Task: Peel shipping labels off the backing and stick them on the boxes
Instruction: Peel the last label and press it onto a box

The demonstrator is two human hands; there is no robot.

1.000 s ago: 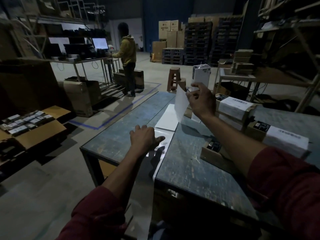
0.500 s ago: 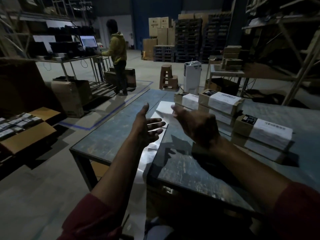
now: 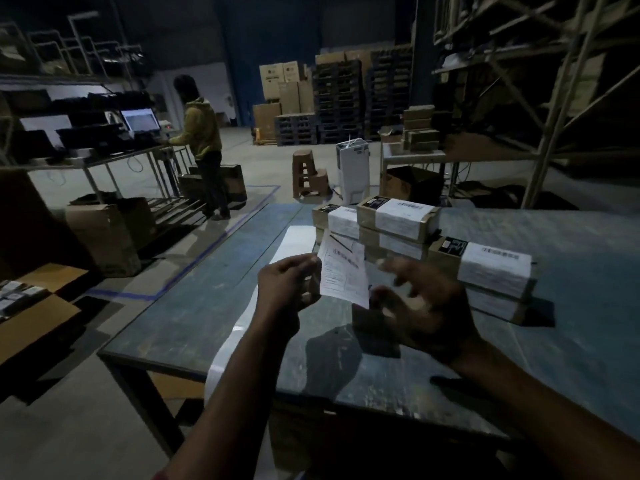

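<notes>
A white printed shipping label (image 3: 344,273) is held upright above the table, and my left hand (image 3: 289,289) pinches its left edge. My right hand (image 3: 419,313) hovers just right of the label with blurred, spread fingers; its thumb is near the label's lower right corner. A long strip of white backing (image 3: 242,323) runs along the table and hangs over the near edge. Labelled cardboard boxes (image 3: 398,220) are stacked at the table's far side. One more labelled box (image 3: 485,268) lies to the right.
The grey-blue metal table (image 3: 180,317) has a near edge and corner at lower left. A person in a yellow top (image 3: 202,133) stands at a bench far left. Open cartons (image 3: 104,233) sit on the floor left; stools (image 3: 306,174) and racks beyond.
The label went from my right hand, raised high, to my left hand's pinch. My left hand lifted off the backing strip. My right hand dropped to beside the label. The view shifted.
</notes>
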